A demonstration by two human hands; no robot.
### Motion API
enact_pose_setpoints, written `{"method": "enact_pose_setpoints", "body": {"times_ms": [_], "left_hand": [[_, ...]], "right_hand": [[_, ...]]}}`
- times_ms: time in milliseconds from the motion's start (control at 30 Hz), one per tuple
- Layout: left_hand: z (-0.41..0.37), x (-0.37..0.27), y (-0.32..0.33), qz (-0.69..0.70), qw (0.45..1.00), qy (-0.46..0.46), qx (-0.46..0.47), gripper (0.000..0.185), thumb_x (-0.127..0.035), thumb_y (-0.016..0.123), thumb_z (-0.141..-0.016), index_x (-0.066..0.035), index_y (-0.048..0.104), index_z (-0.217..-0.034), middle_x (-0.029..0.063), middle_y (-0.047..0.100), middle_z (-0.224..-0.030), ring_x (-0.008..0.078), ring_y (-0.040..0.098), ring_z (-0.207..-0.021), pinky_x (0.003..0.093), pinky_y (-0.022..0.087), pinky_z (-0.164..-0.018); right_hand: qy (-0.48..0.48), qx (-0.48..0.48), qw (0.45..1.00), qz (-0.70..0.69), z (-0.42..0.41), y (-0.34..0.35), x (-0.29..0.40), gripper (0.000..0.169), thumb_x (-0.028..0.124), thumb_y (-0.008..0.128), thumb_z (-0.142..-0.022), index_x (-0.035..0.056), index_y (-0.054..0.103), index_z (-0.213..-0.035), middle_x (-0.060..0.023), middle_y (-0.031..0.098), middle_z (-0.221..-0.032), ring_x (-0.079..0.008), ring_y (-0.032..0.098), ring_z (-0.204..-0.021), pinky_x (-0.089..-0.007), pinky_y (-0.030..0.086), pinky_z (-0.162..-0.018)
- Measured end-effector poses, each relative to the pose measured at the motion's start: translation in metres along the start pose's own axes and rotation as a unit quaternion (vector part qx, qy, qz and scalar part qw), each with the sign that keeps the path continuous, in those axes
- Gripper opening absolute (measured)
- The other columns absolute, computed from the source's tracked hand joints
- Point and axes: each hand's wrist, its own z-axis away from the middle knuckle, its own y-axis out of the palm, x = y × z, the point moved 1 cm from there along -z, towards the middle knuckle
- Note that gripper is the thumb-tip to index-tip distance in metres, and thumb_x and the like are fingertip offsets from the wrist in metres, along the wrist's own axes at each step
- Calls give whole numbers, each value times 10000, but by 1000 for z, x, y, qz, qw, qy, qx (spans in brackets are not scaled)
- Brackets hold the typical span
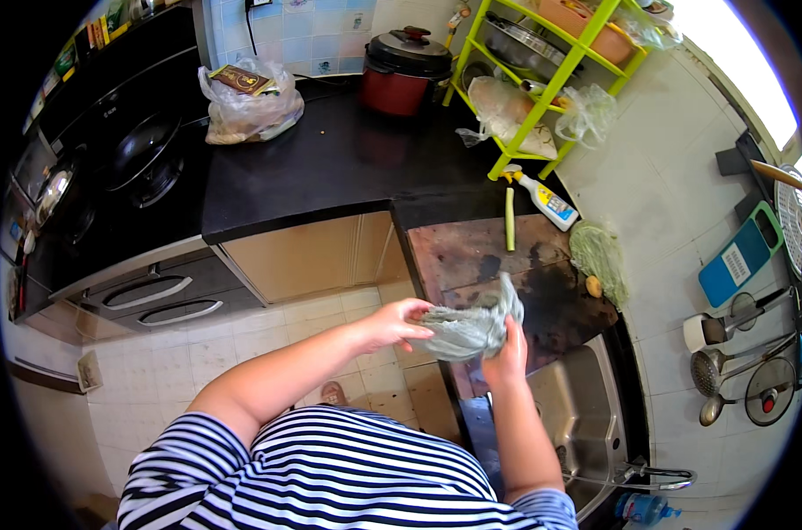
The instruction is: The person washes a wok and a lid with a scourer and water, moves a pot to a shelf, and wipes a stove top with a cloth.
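A crumpled grey-green cloth (464, 331) hangs between my two hands, in front of my body and by the edge of a wooden board (454, 262). My left hand (397, 324) pinches its left end between thumb and fingers. Around the right end is my right hand (510, 351), with a loose corner of the cloth sticking up above it. The board has dark, wet-looking patches. A pale green stalk (510, 222) lies across the board's far edge, beside a white spray bottle (548, 202) lying tilted.
Right of my right arm is a steel sink (576, 404) with a faucet (652, 476). A green shelf rack (530, 132), a red pressure cooker (401, 76) and a filled plastic bag (251, 106) stand on the black counter (321, 172). A wok (145, 152) sits on the stove. Utensils hang on the right wall.
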Motion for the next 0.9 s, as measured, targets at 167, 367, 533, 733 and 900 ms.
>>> {"method": "enact_pose_setpoints", "body": {"times_ms": [167,367,533,733,900], "left_hand": [[47,15,-119,10,988,-12,-152,473,-238,610,-833,-86,441,-1248,91,464,-1230,196,494,-1073,331,462,-807],[74,41,-191,28,960,-20,-277,396,-231,586,-851,-58,481,-1191,84,508,-1177,169,501,-1045,310,448,-800],[78,41,-254,5,937,-34,-347,307,-195,581,-856,-35,536,-1114,72,572,-1052,151,529,-966,283,444,-788],[17,0,-348,-142,899,22,-414,241,-172,597,-836,-22,586,-1024,86,607,-977,178,567,-924,294,451,-795],[-130,-54,-428,-392,830,93,-385,242,-151,620,-781,-52,602,-1001,129,580,-1041,293,562,-959,339,457,-822]], "right_hand": [[-57,-36,985,160,-95,106,11,216,204,474,-898,47,530,-1036,-73,591,-930,-191,586,-799,-332,490,-706],[-155,-20,818,554,-284,126,21,613,441,570,-805,-30,489,-1190,-195,558,-1131,-281,522,-1066,-327,392,-905],[-201,-49,650,731,-379,108,-55,719,439,583,-768,77,343,-1340,-275,287,-1362,-391,309,-1251,-401,292,-1024],[-233,0,364,902,-406,178,-152,596,450,421,-851,111,375,-1338,-169,252,-1420,-391,245,-1280,-459,207,-1043],[-297,162,416,844,-434,256,-211,528,390,416,-875,98,399,-1315,-140,268,-1418,-356,229,-1300,-441,171,-1070]]}}
